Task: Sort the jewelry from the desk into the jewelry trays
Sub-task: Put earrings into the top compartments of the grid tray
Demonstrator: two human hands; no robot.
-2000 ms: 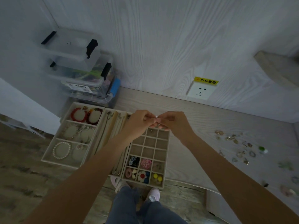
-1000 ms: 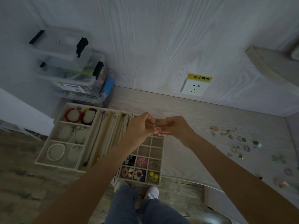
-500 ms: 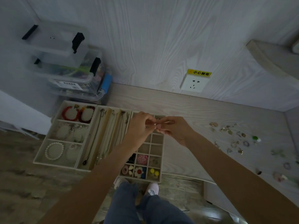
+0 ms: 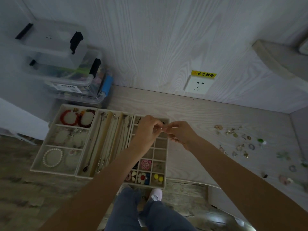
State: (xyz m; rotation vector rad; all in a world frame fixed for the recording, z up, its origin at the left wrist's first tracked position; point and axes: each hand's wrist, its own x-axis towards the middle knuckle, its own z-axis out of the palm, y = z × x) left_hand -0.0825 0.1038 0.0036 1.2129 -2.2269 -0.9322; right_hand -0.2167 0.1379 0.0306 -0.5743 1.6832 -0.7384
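Note:
Three beige jewelry trays sit side by side at the desk's left front: a bracelet tray [image 4: 50, 139], a necklace tray [image 4: 108, 144] and a small-grid tray [image 4: 164, 157]. My left hand [image 4: 147, 129] and my right hand [image 4: 179, 132] meet above the far rows of the grid tray. Their fingertips pinch one tiny pale piece of jewelry [image 4: 162, 129] between them; what kind of piece it is cannot be told. Loose rings and earrings [image 4: 240, 140] lie scattered on the desk to the right.
Stacked clear plastic boxes [image 4: 66, 67] stand at the back left against the wall. A wall socket [image 4: 199, 85] with a yellow label sits behind the desk. My legs and a shoe [image 4: 155, 194] show below the desk's front edge. A shelf [image 4: 275, 55] juts out at right.
The view has shifted slightly; both hands stay together over the grid tray, still working the small piece between their fingertips, a little lower over the far cells than before.

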